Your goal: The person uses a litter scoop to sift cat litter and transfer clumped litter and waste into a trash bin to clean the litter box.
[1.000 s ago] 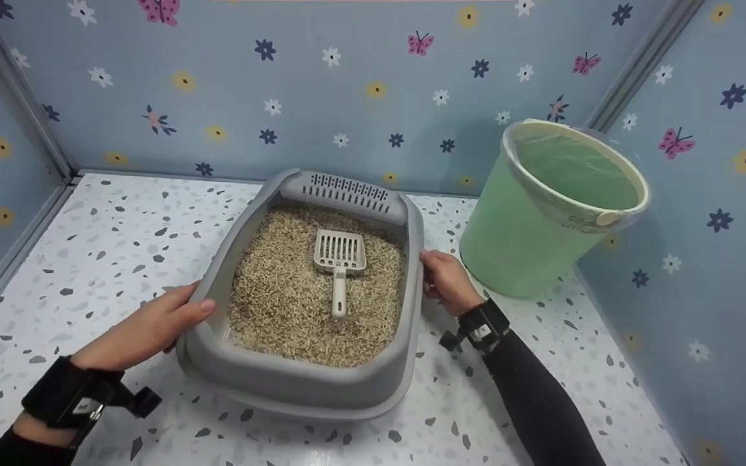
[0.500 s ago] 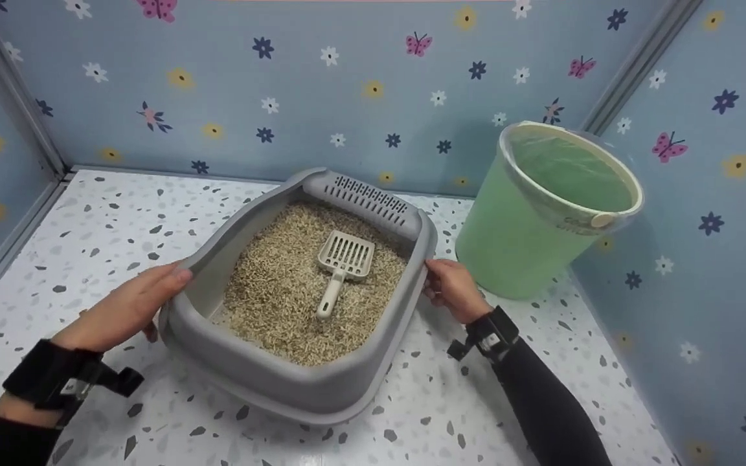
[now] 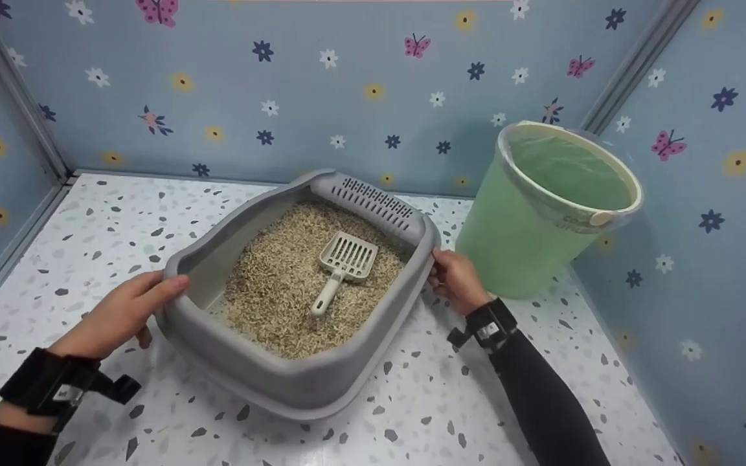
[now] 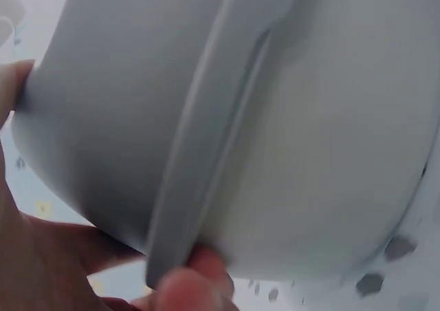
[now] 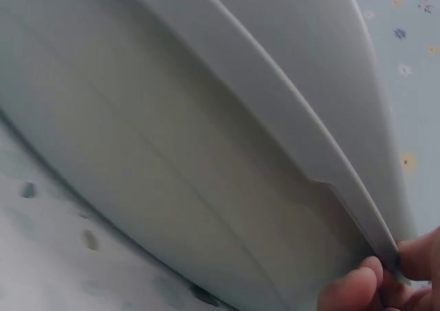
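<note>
I hold the tray (image 3: 295,382) by its two sides. My left hand (image 3: 117,317) lies along the tray's left rim, thumb over the edge and fingers (image 4: 199,276) curled under the lip, so it grips the rim. My right hand (image 3: 454,281) pinches the tray's right rim, fingertips (image 5: 354,290) tucked beneath the edge. The tray sits on the speckled table (image 3: 88,220), turned so its vented end (image 3: 373,200) points toward the bin (image 3: 515,239), which stands just beside that corner, close to my right hand. Litter (image 3: 276,278) fills the tray, thinner near my left hand, where pale floor shows. A scoop (image 3: 344,265) lies on the litter in the middle of the tray, slotted head toward the vented end, handle toward me
</note>
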The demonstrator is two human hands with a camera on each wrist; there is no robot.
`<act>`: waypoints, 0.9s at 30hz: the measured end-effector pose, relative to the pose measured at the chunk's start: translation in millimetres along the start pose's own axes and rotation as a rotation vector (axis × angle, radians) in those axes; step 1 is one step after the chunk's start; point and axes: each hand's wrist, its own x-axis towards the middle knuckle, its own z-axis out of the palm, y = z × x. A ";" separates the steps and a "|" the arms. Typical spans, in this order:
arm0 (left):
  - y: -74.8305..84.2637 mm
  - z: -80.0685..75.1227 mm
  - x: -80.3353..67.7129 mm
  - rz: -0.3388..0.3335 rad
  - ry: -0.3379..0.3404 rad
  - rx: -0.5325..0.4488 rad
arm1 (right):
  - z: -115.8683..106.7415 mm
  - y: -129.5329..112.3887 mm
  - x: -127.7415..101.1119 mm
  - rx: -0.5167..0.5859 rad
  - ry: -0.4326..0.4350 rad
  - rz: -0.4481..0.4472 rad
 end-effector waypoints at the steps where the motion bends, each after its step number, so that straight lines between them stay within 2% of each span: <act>1: -2.9 -3.9 4.3 -0.002 0.007 0.000 | 1.5 2.6 -5.4 0.005 0.013 -0.012; 6: -9.5 -22.0 27.8 -0.027 0.046 -0.003 | 6.6 12.8 -38.0 0.008 0.065 -0.025; 10: -6.8 -23.7 36.9 -0.067 0.063 -0.041 | -2.6 10.5 -48.5 -0.031 0.017 0.023; 13: -0.5 -14.1 30.9 -0.105 0.066 -0.071 | -16.8 4.3 -39.5 -0.049 -0.004 0.049; 18: 13.1 11.9 8.0 -0.173 0.053 -0.160 | -36.6 -6.7 -11.6 -0.091 0.056 0.018; 21: 18.4 25.3 1.1 -0.181 0.067 -0.228 | -41.0 -10.7 -0.6 -0.110 0.068 -0.001; 24: 19.9 28.6 -0.3 -0.180 0.103 -0.239 | -38.3 -10.7 3.1 -0.152 0.050 -0.036; 27: 19.1 20.1 0.7 -0.183 0.127 -0.202 | -30.2 -6.5 1.3 -0.210 0.034 -0.081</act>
